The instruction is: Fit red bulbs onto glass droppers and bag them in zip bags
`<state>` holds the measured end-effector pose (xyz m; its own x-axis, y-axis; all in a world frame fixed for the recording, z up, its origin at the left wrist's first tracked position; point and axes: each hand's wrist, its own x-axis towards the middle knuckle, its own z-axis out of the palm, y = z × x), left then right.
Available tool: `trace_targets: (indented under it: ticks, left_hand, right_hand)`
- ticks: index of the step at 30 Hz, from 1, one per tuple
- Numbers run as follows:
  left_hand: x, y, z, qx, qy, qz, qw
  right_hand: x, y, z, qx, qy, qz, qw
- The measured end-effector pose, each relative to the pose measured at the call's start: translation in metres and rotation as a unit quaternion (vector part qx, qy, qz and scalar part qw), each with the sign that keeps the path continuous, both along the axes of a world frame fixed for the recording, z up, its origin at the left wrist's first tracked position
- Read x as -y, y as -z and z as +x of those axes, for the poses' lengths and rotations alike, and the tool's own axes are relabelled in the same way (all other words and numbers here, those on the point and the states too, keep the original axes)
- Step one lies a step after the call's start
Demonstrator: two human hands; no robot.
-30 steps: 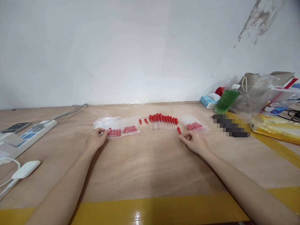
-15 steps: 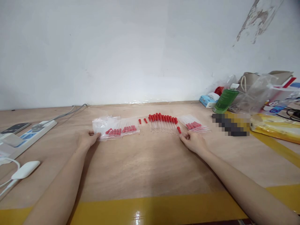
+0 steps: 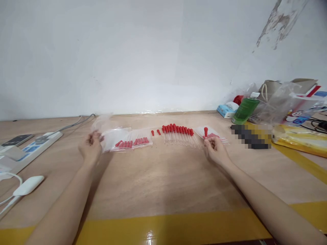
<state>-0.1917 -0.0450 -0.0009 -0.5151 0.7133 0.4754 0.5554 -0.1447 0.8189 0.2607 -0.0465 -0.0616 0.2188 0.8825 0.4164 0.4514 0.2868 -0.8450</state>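
Note:
My right hand pinches a dropper with a red rubber bulb, held upright above the table. Behind it lies a clear zip bag with red-bulbed droppers inside. My left hand is closed on the edge of a clear plastic zip bag, lifted and blurred by motion. Just right of that hand, two filled zip bags of droppers lie side by side. A fanned row of loose droppers spreads across the middle, and two single droppers lie apart at its left.
At left are a power strip, a phone and a white charger with its cable. On the right stand a green bottle, a tissue pack and a yellow package. A wall rises behind.
My right hand has picked up the dropper from the row's right end and raised it upright. My left hand has lifted a zip bag up and to the left.

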Motion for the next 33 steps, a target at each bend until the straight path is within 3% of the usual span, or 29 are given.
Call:
trace_targets:
  ticks: [4,6,7,9,12,14,16,19,21,27,33]
  left_hand:
    - [0.017,-0.005,0.054,0.046,0.173,-0.063,0.982]
    - [0.031,-0.001,0.086,0.089,0.366,-0.187,0.907]
    - [0.038,0.002,0.101,0.089,0.418,-0.226,0.876]
    - [0.049,0.012,0.124,0.037,0.462,-0.263,0.846]
    - [0.058,0.022,0.139,-0.152,0.382,-0.158,0.898]
    - [0.061,0.023,0.14,-0.261,0.324,-0.071,0.906]
    - [0.064,0.02,0.139,-0.325,0.346,-0.056,0.879]
    - [0.068,0.017,0.138,-0.381,0.425,-0.094,0.816]
    - [0.07,0.018,0.138,-0.403,0.44,-0.12,0.794]
    - [0.069,0.022,0.139,-0.404,0.43,-0.14,0.795]
    - [0.067,0.021,0.137,-0.404,0.444,-0.152,0.785]
  right_hand:
    - [0.007,-0.011,-0.007,-0.157,-0.05,0.011,0.986]
    - [0.013,-0.019,-0.011,-0.207,-0.064,-0.019,0.976]
    - [0.016,-0.022,-0.014,-0.228,-0.072,-0.033,0.971]
    - [0.02,-0.024,-0.017,-0.259,-0.082,-0.053,0.961]
    - [0.022,-0.022,-0.022,-0.283,-0.079,-0.072,0.953]
    - [0.023,-0.019,-0.026,-0.289,-0.075,-0.087,0.951]
    - [0.024,-0.016,-0.031,-0.29,-0.079,-0.096,0.949]
    - [0.026,-0.012,-0.037,-0.285,-0.101,-0.096,0.948]
    - [0.027,-0.009,-0.04,-0.28,-0.116,-0.094,0.948]
    - [0.031,-0.005,-0.046,-0.265,-0.134,-0.087,0.951]
    - [0.036,-0.009,-0.054,-0.311,-0.151,-0.121,0.931]
